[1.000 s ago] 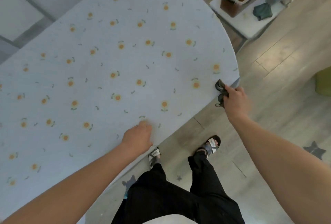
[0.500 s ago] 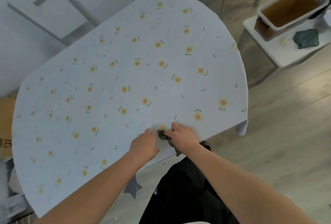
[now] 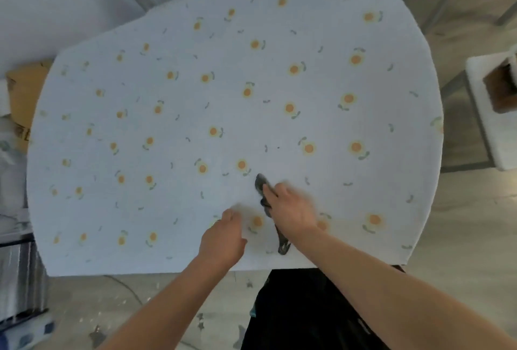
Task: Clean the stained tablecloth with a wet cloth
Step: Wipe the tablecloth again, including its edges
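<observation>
A pale blue tablecloth (image 3: 223,115) printed with small orange flowers covers a rounded table and fills most of the view. My right hand (image 3: 291,210) grips a dark grey wet cloth (image 3: 261,183) and presses it on the tablecloth near the front edge; one end of the cloth sticks out ahead of my fingers and another hangs out behind my wrist. My left hand (image 3: 223,238) rests on the tablecloth just left of it, fingers bent downward onto the fabric. A tiny dark speck (image 3: 278,147) lies on the cloth beyond my right hand.
A small white side table (image 3: 492,137) with a brown box stands at the right. A cardboard box (image 3: 22,98) and clutter sit at the left. Wooden floor lies around the table, and my dark trousers (image 3: 302,310) are below the front edge.
My right hand carried the dark cloth from the table's right edge to the front middle and now presses it further onto the tablecloth. My left hand stayed near the front edge. The view shifted.
</observation>
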Motion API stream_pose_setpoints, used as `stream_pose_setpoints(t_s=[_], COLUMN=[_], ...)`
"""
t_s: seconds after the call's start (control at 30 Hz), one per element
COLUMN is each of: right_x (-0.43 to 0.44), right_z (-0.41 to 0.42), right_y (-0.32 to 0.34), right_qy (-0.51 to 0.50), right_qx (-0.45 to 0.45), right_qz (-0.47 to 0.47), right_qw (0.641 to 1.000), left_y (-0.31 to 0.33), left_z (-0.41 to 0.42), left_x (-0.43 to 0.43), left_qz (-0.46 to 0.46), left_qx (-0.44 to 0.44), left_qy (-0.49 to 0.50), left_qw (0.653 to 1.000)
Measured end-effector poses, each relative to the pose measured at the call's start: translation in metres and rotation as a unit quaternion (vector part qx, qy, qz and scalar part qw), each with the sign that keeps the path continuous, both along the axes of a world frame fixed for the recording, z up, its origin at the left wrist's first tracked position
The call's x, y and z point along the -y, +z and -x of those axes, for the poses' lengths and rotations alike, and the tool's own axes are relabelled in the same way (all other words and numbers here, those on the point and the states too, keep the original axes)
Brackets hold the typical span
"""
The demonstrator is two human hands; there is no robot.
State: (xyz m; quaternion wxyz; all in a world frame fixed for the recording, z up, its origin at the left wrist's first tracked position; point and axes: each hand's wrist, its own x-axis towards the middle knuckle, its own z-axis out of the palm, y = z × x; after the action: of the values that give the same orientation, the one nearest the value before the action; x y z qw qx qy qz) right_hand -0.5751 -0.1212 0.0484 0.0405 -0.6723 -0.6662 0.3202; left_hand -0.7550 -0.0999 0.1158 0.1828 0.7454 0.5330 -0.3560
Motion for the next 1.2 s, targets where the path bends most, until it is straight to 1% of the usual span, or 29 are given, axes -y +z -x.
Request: stream_pose_setpoints(t_s=[0.03,0.07,0.13,0.2,0.27,0.33,0.4,0.47,0.5,0.53,0.6,0.63,0.67,0.7,0.73,0.8,0.83,0.87,0.9,0.97,1.07,1.2], right_x=[0.008,0.021,0.040,0.043,0.035,0.019,0.011,0.020,0.030,0.042,0.068,0.075,0.078,0.076,0.070,0.060,0.057,0.056,0.055,0.058,0.054,0.037], right_z=[0.012,0.020,0.014,-0.019,-0.065,-0.113,-0.172,-0.240,-0.269,-0.292,-0.342,-0.364,-0.385,-0.412,-0.434,-0.488,-0.525,-0.551,-0.577,-0.624,-0.674,-0.727], right_y=[0.000,0.001,0.005,0.010,0.013,0.011,0.010,0.004,0.002,-0.001,-0.011,-0.017,-0.021,-0.020,-0.017,-0.011,-0.005,-0.004,-0.004,-0.008,-0.020,-0.030], right_qy=[0.091,0.176,0.300,0.357,0.350,0.280,0.177,0.063,0.034,0.044,0.151,0.176,0.152,0.082,-0.010,-0.180,-0.237,-0.274,-0.295,-0.306,-0.336,-0.421], right_qx=[-0.027,-0.044,-0.048,-0.029,-0.010,0.000,0.013,0.034,0.043,0.044,0.043,0.047,0.042,0.037,0.028,-0.004,-0.016,-0.025,-0.024,-0.011,0.003,-0.011], right_qz=[0.007,0.020,0.046,0.059,0.060,0.054,0.069,0.041,0.018,-0.007,-0.041,-0.047,-0.039,-0.038,-0.030,0.014,0.028,0.035,0.042,0.056,0.075,0.083], right_qw=[0.995,0.983,0.952,0.932,0.935,0.958,0.982,0.997,0.998,0.998,0.987,0.982,0.987,0.995,0.999,0.984,0.971,0.961,0.954,0.950,0.939,0.903], left_y=[0.002,0.003,0.006,0.010,0.011,0.013,0.010,0.005,0.005,0.005,0.006,0.007,0.007,0.008,0.008,0.008,0.006,0.005,0.005,0.006,0.007,0.005], left_z=[-0.002,-0.004,-0.010,-0.025,-0.042,-0.058,-0.088,-0.138,-0.164,-0.189,-0.246,-0.270,-0.289,-0.313,-0.328,-0.362,-0.387,-0.403,-0.421,-0.461,-0.512,-0.582], left_x=[-0.001,-0.003,-0.007,-0.010,-0.011,-0.013,-0.013,-0.014,-0.014,-0.014,-0.010,-0.006,-0.001,0.005,0.011,0.022,0.024,0.026,0.026,0.024,0.010,-0.020], left_qz=[0.004,0.006,0.009,0.019,0.025,0.015,0.008,0.002,0.001,-0.003,-0.008,-0.008,-0.006,0.000,0.004,0.007,0.005,0.006,0.007,0.013,0.019,0.019], left_qx=[-0.002,-0.005,-0.015,-0.019,-0.010,-0.012,-0.013,0.003,0.014,0.025,0.031,0.034,0.036,0.033,0.030,0.029,0.033,0.034,0.043,0.063,0.084,0.091], left_qy=[0.015,0.029,0.045,0.057,0.059,0.055,0.044,0.033,0.030,0.029,0.032,0.036,0.036,0.039,0.045,0.052,0.048,0.045,0.041,0.034,0.020,-0.020], left_qw=[1.000,1.000,0.999,0.998,0.998,0.998,0.999,0.999,0.999,0.999,0.999,0.999,0.999,0.999,0.998,0.998,0.998,0.998,0.998,0.997,0.996,0.995])
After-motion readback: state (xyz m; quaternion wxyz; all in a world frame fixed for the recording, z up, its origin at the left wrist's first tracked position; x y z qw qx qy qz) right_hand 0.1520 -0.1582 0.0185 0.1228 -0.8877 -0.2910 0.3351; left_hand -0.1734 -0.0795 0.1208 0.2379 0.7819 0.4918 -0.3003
